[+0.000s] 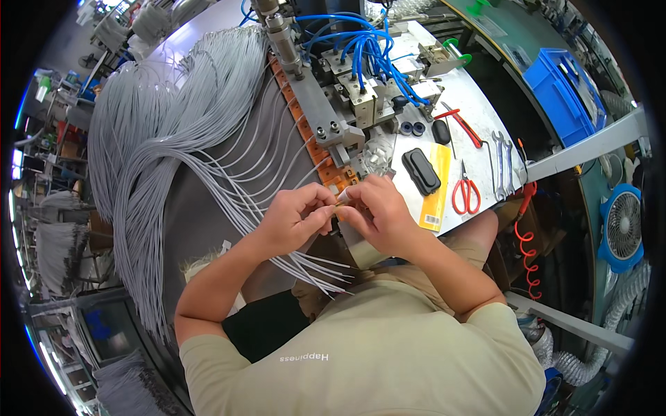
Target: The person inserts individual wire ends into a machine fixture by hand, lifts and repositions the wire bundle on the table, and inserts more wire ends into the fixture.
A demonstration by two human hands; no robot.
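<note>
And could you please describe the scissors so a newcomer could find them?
Find the white tabletop by the blue-tubed machine. Right of the yellow packet, near the front edge, lie the scissors. Two red loops distinguish them from the red-handled tool above.

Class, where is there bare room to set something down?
White tabletop lies bare between the green-rimmed reel and red-handled tool; grey surface shows between the hanging bundle and fanned cables. Crowded: around scissors, wrenches and black case, and under blue tubes.
</note>
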